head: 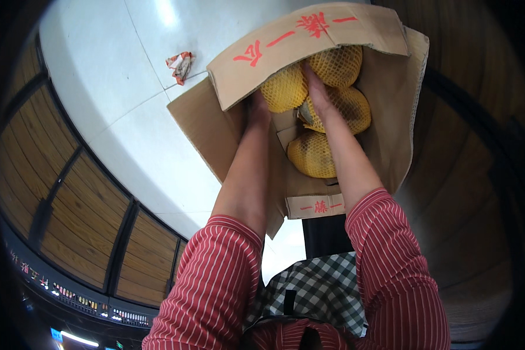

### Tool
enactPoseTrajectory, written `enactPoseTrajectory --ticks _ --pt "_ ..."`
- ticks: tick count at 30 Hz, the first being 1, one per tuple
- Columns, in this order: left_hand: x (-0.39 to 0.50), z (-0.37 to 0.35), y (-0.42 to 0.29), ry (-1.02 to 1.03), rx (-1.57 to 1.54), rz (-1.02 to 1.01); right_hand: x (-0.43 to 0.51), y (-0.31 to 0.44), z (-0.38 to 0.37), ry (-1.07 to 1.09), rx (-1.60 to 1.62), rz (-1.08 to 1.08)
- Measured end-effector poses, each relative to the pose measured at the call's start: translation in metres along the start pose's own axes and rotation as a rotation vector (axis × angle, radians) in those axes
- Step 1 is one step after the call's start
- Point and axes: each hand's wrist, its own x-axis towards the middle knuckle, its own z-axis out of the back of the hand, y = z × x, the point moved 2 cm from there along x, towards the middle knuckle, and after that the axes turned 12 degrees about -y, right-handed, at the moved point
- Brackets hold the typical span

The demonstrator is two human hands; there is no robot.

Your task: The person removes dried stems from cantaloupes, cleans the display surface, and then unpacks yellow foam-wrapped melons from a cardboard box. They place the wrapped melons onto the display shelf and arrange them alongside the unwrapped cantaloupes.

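Note:
Both my hands reach down into an open cardboard box [389, 113] with red writing on its flaps. Several large round yellow fruits in yellow foam nets lie inside. My left hand [259, 105] is at the left side of one netted fruit [284, 89], its fingers hidden under the box flap. At that fruit's right side is my right hand [316, 85], between it and another netted fruit [339, 65]; its fingertips are hidden too. A third netted fruit [352, 109] sits beside my right wrist, and one more [313, 155] lies nearer to me.
A crumpled piece of red and white paper or wrapper [180, 67] lies on the pale tiled floor [127, 162] left of the box. Wood-panelled cabinets or display stands [83, 188] with dark frames curve along the left. Dark wooden panels [459, 183] stand close on the right.

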Motion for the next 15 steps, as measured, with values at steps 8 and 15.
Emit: enactPoseTrajectory --ticks 8,15 --pt "0.011 -0.002 0.0 0.124 -0.307 0.13 0.005 -0.014 0.036 -0.128 0.019 -0.168" --pt "0.024 -0.007 0.001 0.194 -0.415 0.145 -0.015 -0.002 0.021 -0.186 -0.308 0.176"
